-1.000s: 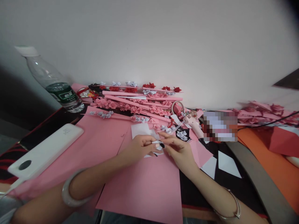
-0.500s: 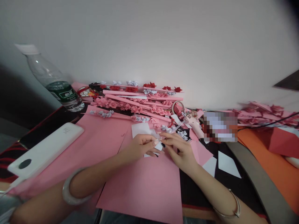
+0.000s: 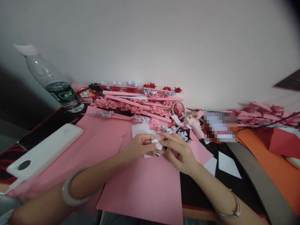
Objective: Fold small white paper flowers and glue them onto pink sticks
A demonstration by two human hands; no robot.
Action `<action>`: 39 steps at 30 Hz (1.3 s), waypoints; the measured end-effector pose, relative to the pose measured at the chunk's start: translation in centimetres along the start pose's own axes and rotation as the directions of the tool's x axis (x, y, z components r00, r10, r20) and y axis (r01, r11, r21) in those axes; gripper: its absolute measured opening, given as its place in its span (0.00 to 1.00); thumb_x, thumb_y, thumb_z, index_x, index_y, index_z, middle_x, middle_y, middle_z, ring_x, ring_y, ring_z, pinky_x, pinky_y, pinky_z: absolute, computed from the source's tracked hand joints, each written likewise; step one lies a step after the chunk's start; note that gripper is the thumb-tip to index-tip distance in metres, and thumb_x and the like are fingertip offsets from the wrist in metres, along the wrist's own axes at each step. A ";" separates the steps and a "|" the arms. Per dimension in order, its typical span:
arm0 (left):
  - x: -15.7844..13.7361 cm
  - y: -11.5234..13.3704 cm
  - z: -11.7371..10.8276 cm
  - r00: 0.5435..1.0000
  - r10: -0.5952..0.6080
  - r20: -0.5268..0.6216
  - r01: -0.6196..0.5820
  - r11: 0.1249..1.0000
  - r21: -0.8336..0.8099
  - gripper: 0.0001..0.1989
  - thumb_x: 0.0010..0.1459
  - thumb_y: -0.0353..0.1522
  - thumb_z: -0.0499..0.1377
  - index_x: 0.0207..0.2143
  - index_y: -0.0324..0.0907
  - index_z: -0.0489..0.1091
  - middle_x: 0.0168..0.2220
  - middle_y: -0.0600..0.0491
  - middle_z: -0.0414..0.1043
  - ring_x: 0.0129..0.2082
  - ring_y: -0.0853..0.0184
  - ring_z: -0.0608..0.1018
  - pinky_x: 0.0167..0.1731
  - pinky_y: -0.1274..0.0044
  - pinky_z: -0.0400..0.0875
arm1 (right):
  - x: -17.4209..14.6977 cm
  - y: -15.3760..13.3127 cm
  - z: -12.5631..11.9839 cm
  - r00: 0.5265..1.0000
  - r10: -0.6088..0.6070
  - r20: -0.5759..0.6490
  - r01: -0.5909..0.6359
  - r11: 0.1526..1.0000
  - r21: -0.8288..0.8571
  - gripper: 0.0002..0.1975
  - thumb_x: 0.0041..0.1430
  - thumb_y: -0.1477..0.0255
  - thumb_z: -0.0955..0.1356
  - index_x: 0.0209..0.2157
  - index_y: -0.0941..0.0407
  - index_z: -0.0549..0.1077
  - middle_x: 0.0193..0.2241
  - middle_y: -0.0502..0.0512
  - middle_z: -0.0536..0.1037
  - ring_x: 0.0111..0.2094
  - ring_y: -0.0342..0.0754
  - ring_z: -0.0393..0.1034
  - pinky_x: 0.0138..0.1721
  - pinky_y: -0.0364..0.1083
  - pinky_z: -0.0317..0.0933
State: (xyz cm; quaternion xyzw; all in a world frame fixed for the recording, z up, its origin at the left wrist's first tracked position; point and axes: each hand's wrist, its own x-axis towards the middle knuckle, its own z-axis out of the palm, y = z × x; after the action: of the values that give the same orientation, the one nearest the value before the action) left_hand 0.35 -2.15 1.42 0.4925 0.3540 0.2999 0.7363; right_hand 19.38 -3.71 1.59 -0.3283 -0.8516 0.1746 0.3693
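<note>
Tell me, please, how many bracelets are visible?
2: a white bracelet on the left arm and a thin bracelet on the right arm. Any worn higher up would be out of view.

White paper [image 3: 154, 141], pink sheet [image 3: 145, 187], red flowers [image 3: 150, 85], orange sheet [image 3: 262, 150], green label [image 3: 64, 94]

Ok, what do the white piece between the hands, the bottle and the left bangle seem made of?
White piece: likely paper, matte, thin with crisp edges.
Bottle: probably plastic, glossy; see-through with highlights.
Left bangle: stone or plastic, unclear; smooth, pale sheen.
</note>
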 end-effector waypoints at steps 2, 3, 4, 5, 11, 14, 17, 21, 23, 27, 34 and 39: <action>0.1 -0.1 -0.1 1.000 0.029 -0.005 -0.029 0.999 0.042 0.09 0.52 0.34 0.59 0.34 0.38 0.70 0.31 0.52 0.75 0.34 0.66 0.78 0.34 0.77 0.72 | 0.0 -0.1 0.0 0.999 0.033 -0.008 -0.033 0.999 0.017 0.20 0.50 0.83 0.60 0.46 0.55 0.67 0.50 0.60 0.68 0.48 0.51 0.63 0.47 0.52 0.57; 0.1 -0.2 -0.1 0.999 0.044 -0.005 -0.044 0.997 0.064 0.09 0.52 0.34 0.59 0.35 0.38 0.70 0.32 0.51 0.75 0.34 0.66 0.78 0.35 0.77 0.72 | 0.0 -0.2 0.1 0.997 0.069 -0.019 -0.069 0.997 0.027 0.21 0.51 0.82 0.60 0.47 0.55 0.65 0.50 0.60 0.67 0.47 0.51 0.63 0.46 0.52 0.57; 0.1 -0.2 -0.1 0.998 0.058 -0.001 -0.058 0.994 0.091 0.10 0.52 0.34 0.59 0.35 0.37 0.70 0.32 0.51 0.75 0.34 0.66 0.78 0.35 0.77 0.72 | -0.1 -0.2 0.1 0.993 0.115 -0.032 -0.114 0.993 0.042 0.20 0.53 0.80 0.60 0.49 0.55 0.63 0.49 0.60 0.67 0.46 0.51 0.63 0.43 0.51 0.59; 0.1 -0.3 -0.1 0.998 0.068 0.008 -0.068 0.990 0.125 0.10 0.52 0.34 0.58 0.35 0.37 0.71 0.31 0.50 0.75 0.33 0.66 0.78 0.34 0.77 0.72 | -0.1 -0.3 0.2 0.985 0.165 -0.042 -0.162 0.985 0.059 0.19 0.54 0.79 0.61 0.49 0.56 0.62 0.47 0.60 0.68 0.43 0.50 0.65 0.39 0.49 0.60; -0.1 -0.4 0.3 0.992 0.045 0.118 -0.081 0.944 0.319 0.07 0.52 0.31 0.56 0.32 0.36 0.71 0.26 0.51 0.75 0.27 0.68 0.77 0.27 0.78 0.72 | -0.2 -0.3 0.5 0.940 0.306 0.154 -0.320 0.944 0.080 0.02 0.56 0.74 0.62 0.30 0.56 0.61 0.21 0.46 0.61 0.21 0.40 0.54 0.22 0.40 0.50; -0.1 -0.6 0.4 0.987 0.020 0.160 -0.076 0.933 0.352 0.07 0.52 0.31 0.56 0.30 0.36 0.71 0.26 0.50 0.75 0.27 0.67 0.77 0.28 0.77 0.72 | -0.1 -0.4 0.5 0.921 0.289 0.260 -0.321 0.943 0.090 0.07 0.57 0.76 0.60 0.25 0.56 0.59 0.20 0.45 0.60 0.21 0.39 0.53 0.23 0.39 0.49; 0.0 -0.7 0.4 0.984 -0.036 0.175 -0.015 0.958 0.286 0.07 0.52 0.33 0.58 0.31 0.36 0.69 0.27 0.50 0.75 0.27 0.67 0.78 0.27 0.76 0.73 | -0.1 -0.6 0.7 0.914 0.299 0.274 -0.338 0.935 0.107 0.10 0.58 0.77 0.59 0.22 0.56 0.57 0.19 0.45 0.59 0.21 0.38 0.52 0.23 0.39 0.48; 0.1 -0.6 0.3 0.977 -0.100 0.190 0.067 0.982 0.175 0.09 0.50 0.35 0.59 0.30 0.37 0.67 0.25 0.52 0.74 0.27 0.66 0.78 0.27 0.76 0.73 | -0.3 -0.7 1.0 0.920 0.349 0.181 -0.374 0.918 0.132 0.12 0.58 0.76 0.59 0.21 0.56 0.55 0.16 0.43 0.55 0.19 0.37 0.49 0.21 0.38 0.45; 0.1 -0.4 0.3 0.976 -0.123 0.180 0.097 0.984 0.149 0.09 0.50 0.36 0.60 0.29 0.37 0.67 0.25 0.52 0.74 0.26 0.66 0.79 0.26 0.78 0.72 | -0.4 -0.6 1.1 0.916 0.377 0.138 -0.395 0.908 0.141 0.14 0.58 0.75 0.59 0.20 0.56 0.54 0.16 0.43 0.54 0.18 0.37 0.48 0.20 0.39 0.45; 0.1 -0.1 0.1 0.986 -0.116 0.123 0.096 0.982 0.161 0.10 0.50 0.36 0.60 0.30 0.37 0.70 0.25 0.52 0.75 0.25 0.69 0.78 0.26 0.81 0.71 | -0.6 -0.2 1.1 0.900 0.431 0.057 -0.435 0.887 0.152 0.13 0.61 0.73 0.58 0.21 0.56 0.60 0.16 0.44 0.59 0.18 0.38 0.53 0.20 0.39 0.50; 0.3 -0.3 -0.2 0.996 -0.065 0.066 0.051 0.980 0.194 0.10 0.50 0.36 0.60 0.26 0.37 0.73 0.23 0.52 0.75 0.23 0.71 0.76 0.26 0.81 0.70 | -0.2 -0.3 0.7 0.976 0.213 -0.036 -0.207 0.970 0.129 0.14 0.58 0.77 0.60 0.45 0.53 0.70 0.42 0.56 0.74 0.44 0.48 0.68 0.44 0.48 0.63; 0.3 0.0 -0.2 0.994 -0.085 0.074 0.071 0.982 0.176 0.11 0.49 0.37 0.60 0.24 0.37 0.73 0.22 0.51 0.75 0.24 0.71 0.76 0.27 0.80 0.69 | -0.2 -0.2 0.7 0.991 0.090 -0.098 -0.086 0.995 0.045 0.17 0.57 0.79 0.62 0.46 0.51 0.71 0.46 0.57 0.73 0.46 0.49 0.68 0.46 0.50 0.62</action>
State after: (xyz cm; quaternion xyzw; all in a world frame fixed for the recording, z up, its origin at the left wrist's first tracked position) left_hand 0.34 -1.87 1.28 0.5522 0.3677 0.2188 0.7155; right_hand 18.95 -4.02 1.12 -0.3662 -0.8130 0.1913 0.4103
